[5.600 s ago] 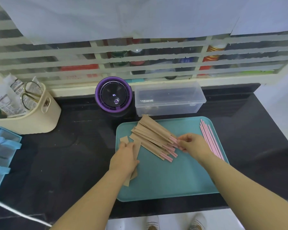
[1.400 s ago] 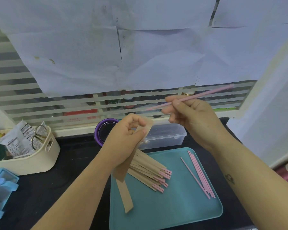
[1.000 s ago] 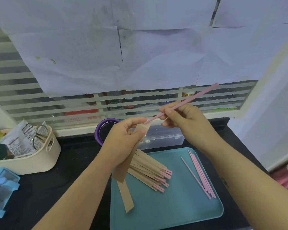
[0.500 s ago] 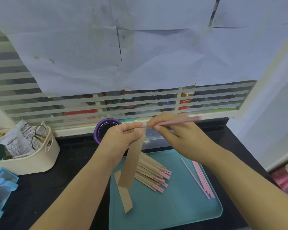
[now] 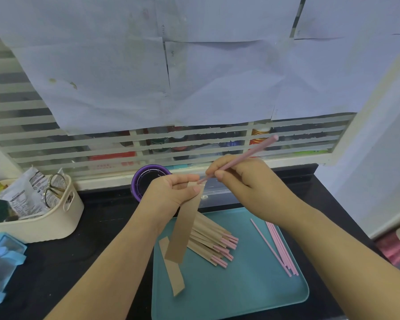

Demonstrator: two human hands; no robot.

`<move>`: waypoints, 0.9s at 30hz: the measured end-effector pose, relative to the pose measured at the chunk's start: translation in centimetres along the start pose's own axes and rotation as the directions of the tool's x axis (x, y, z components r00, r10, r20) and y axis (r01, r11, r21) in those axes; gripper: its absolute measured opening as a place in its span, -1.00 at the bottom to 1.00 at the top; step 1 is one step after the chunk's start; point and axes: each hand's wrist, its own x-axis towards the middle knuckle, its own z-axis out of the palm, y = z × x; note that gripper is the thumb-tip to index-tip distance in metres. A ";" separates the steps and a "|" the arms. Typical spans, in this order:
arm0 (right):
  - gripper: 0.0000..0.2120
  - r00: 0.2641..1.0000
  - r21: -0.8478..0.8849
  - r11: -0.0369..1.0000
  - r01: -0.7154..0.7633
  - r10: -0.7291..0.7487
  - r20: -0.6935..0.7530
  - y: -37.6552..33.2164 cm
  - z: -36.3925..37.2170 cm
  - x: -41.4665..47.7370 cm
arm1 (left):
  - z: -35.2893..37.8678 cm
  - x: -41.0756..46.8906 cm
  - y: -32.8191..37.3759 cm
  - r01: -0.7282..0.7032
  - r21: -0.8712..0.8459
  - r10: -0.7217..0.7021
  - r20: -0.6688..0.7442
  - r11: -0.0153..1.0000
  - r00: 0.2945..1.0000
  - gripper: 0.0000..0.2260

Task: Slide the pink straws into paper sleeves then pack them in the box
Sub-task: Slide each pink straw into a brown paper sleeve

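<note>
My left hand (image 5: 171, 192) pinches the top of a brown paper sleeve (image 5: 185, 225) that hangs down above the teal tray (image 5: 252, 294). My right hand (image 5: 243, 181) holds a pink straw (image 5: 247, 155), its lower tip at the sleeve's open mouth and its upper end pointing up to the right. On the tray lie a pile of sleeved straws (image 5: 211, 242), one empty sleeve (image 5: 172, 269) and several bare pink straws (image 5: 278, 247). The clear plastic box (image 5: 217, 195) stands behind the tray, mostly hidden by my hands.
A purple round container (image 5: 146, 179) stands left of the box. A cream basket (image 5: 39, 218) with scissors and packets sits at the left, with a blue organiser (image 5: 0, 257) below it. The slatted window covered with paper rises behind the black counter (image 5: 90, 227).
Since 5.6 s ago both hands have lifted off the tray with a sleeve and a straw. In the last half second the straw's free end has tilted upward, its tip staying at the sleeve's mouth.
</note>
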 end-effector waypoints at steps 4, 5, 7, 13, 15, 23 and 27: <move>-0.79 1.000 -0.029 0.999 0.028 -0.028 -0.007 0.0 0.1 -0.2 | 0.1 0.1 0.2 -0.003 0.003 0.003 -0.005 1.000 1.000 -0.80; -0.79 0.999 -0.039 0.998 0.045 -0.045 -0.001 0.0 0.2 -0.3 | 0.1 0.0 0.2 -0.004 -0.007 0.004 -0.008 1.000 1.000 -0.80; -0.79 0.997 -0.067 0.995 0.074 -0.073 0.016 0.0 0.4 -0.5 | 0.1 0.0 0.2 -0.002 -0.035 0.002 -0.007 0.999 1.000 -0.78; -0.81 0.976 -0.192 0.957 0.219 -0.215 0.042 0.5 1.1 -0.6 | 0.4 0.0 -0.2 0.021 -0.083 -0.022 -0.011 0.996 1.000 -0.77; -0.81 0.976 -0.206 0.954 0.217 -0.208 0.060 0.7 1.1 -0.6 | 0.4 0.0 -0.4 0.029 -0.074 -0.030 -0.008 0.997 1.000 -0.78; -0.78 0.983 -0.198 0.971 0.136 -0.107 0.147 0.2 0.7 -0.4 | 0.5 -0.1 -0.9 0.028 -0.018 -0.027 0.020 0.999 0.999 -0.77; -0.80 0.988 -0.063 0.998 -0.006 0.016 0.155 0.4 0.2 0.2 | 0.7 -0.3 -0.9 -0.021 0.068 0.020 0.014 0.997 1.000 -0.81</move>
